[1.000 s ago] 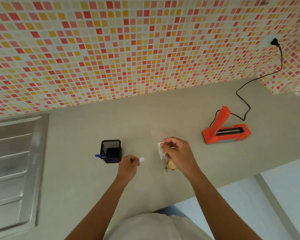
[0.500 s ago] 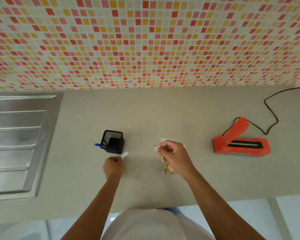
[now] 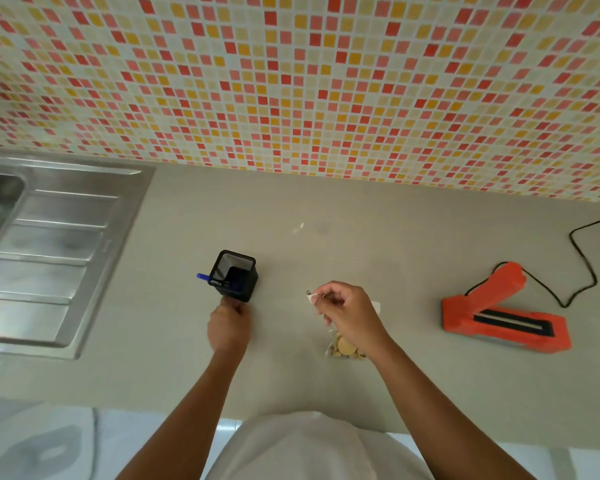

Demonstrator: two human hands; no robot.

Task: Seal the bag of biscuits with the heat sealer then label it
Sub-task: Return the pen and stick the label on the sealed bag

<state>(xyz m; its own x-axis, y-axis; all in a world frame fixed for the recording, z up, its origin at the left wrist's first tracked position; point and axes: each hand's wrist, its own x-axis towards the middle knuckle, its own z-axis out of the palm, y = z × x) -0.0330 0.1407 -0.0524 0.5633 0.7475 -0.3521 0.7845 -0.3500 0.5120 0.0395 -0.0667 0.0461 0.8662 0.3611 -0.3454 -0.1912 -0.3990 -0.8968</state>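
Note:
A clear bag of round biscuits (image 3: 343, 348) lies on the grey counter (image 3: 326, 209), its upper part hidden under my right hand (image 3: 347, 317). That hand pinches a small white label (image 3: 310, 298) between thumb and fingertips just above the bag. My left hand (image 3: 228, 323) is at the near foot of a black mesh pen holder (image 3: 237, 276), fingers curled away from the camera; what they hold is hidden. The orange heat sealer (image 3: 499, 320) stands at the right with its lid raised.
A blue pen (image 3: 203, 276) sticks out of the holder to the left. A steel sink and drainboard (image 3: 52, 251) fill the left side. The sealer's black cord (image 3: 584, 271) loops toward the tiled wall (image 3: 291, 81). The counter's front edge is near my body.
My left hand moved left and forward to the pen holder; the white strip it pinched is no longer visible. My right hand stayed over the bag with the label.

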